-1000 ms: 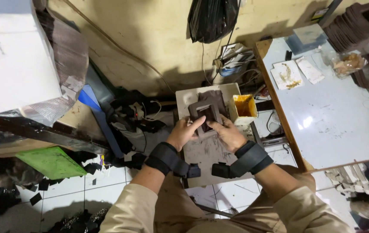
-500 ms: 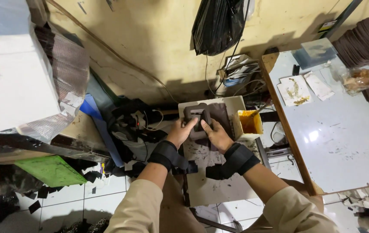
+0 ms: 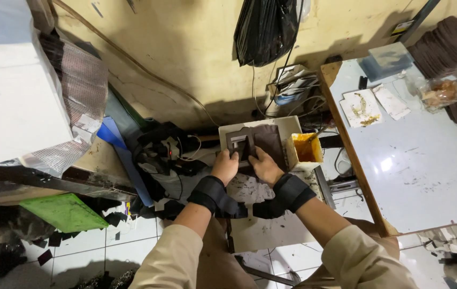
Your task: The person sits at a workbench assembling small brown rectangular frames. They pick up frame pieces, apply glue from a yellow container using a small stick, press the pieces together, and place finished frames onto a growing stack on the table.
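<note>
We press a dark brown leather piece with a rectangular cutout onto the pale work board in front of us. Our left hand grips its lower left edge, fingers curled together on the leather; our right hand holds the lower right part, fingers closed on it. Both wrists wear black wrist straps. Just right of the board sits a tray of yellow glue, beside the white table. A black plastic bag hangs on the wall above.
</note>
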